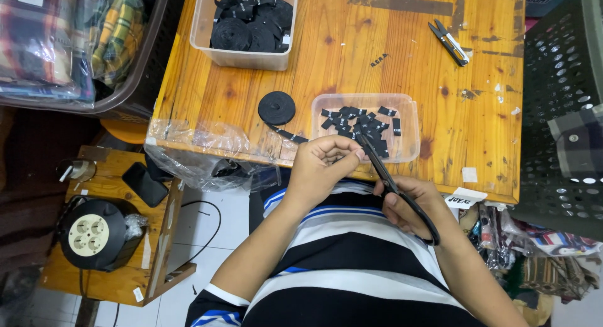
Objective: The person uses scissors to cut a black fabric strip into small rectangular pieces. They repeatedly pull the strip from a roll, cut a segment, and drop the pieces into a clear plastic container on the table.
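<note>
My left hand (pixel 320 167) pinches the end of a black ribbon strip (pixel 290 135) that runs from a black ribbon roll (pixel 276 107) lying on the wooden table (pixel 377 57). My right hand (pixel 411 201) grips black scissors (pixel 392 182), whose blades point up toward my left fingertips at the table's near edge. Just beyond the blades sits a small clear plastic tray (pixel 408 123) holding several cut black label pieces (pixel 361 123).
A larger clear tub (pixel 201 26) of black ribbon rolls stands at the table's far side. Small thread snips (pixel 449 43) lie at the far right. A crate (pixel 556 82) stands to the right, a cable reel (pixel 94 233) and a dark phone (pixel 144 184) on a low stool to the left.
</note>
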